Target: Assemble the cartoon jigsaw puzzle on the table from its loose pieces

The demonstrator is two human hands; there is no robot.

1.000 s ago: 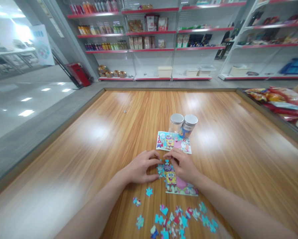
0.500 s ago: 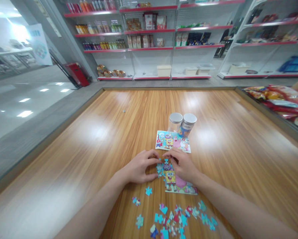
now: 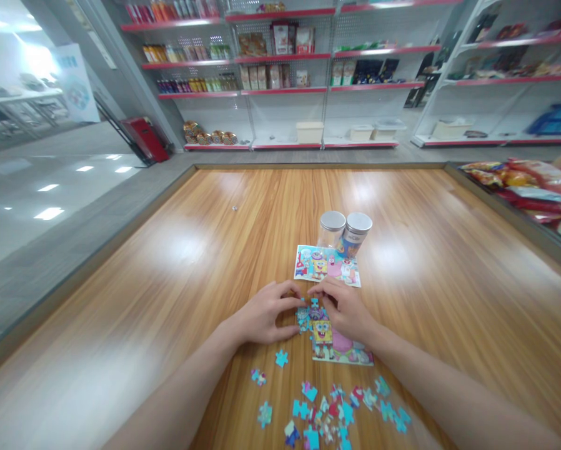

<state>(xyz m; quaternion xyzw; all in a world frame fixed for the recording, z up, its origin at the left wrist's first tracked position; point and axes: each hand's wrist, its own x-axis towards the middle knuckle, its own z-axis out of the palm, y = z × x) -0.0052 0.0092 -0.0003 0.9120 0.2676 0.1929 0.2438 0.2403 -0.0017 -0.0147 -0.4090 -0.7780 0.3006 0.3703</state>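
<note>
Tabletop [image 3: 215,250]: two jars [image 3: 331,232] [image 3: 355,236], two hands [image 3: 267,314] [image 3: 347,310], one puzzle [image 3: 337,345].

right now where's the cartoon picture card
In the head view, the cartoon picture card is a little right of centre on the table, between the silver-lidded jars and the part-built puzzle at the right hand.

Hands [image 3: 266,314] bare, fingers [image 3: 287,304] slim; forearms [image 3: 187,387] bare too, tapering toward narrow wrists [image 3: 231,331].

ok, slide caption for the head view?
Left hand and right hand at a part-built jigsaw, loose pieces nearer, card and two jars beyond.
</note>
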